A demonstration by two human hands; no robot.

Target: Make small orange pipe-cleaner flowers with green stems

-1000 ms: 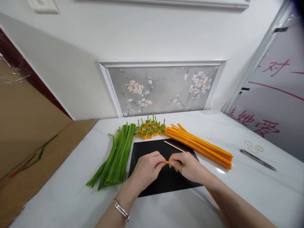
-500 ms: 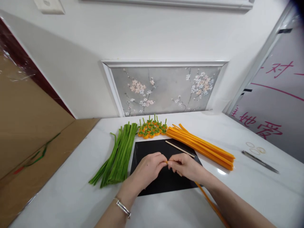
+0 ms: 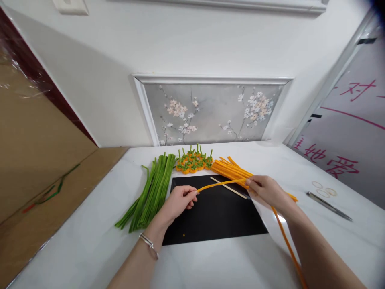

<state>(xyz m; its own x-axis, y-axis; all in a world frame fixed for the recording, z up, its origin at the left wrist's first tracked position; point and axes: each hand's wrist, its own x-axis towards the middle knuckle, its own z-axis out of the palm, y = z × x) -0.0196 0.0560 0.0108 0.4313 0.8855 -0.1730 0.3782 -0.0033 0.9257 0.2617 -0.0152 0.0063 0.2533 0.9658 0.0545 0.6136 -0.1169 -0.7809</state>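
Note:
An orange pipe cleaner stretches between my two hands above a black mat. My left hand pinches its left end. Farther along, my right hand is closed on the same strand, and a long orange length hangs from under that hand toward the lower right. A pale wooden stick lies on the mat's far part, beneath the strand. Behind my right hand is a bundle of orange pipe cleaners, partly covered by the hand.
Green pipe cleaners lie left of the mat. Several small orange and green pipe-cleaner pieces stand at the back. Tweezers and rubber bands rest on the right of the white table. Cardboard borders the left.
My hands were together at the middle of the mat. They have moved apart, the right one up and right, drawing the orange pipe cleaner out between them.

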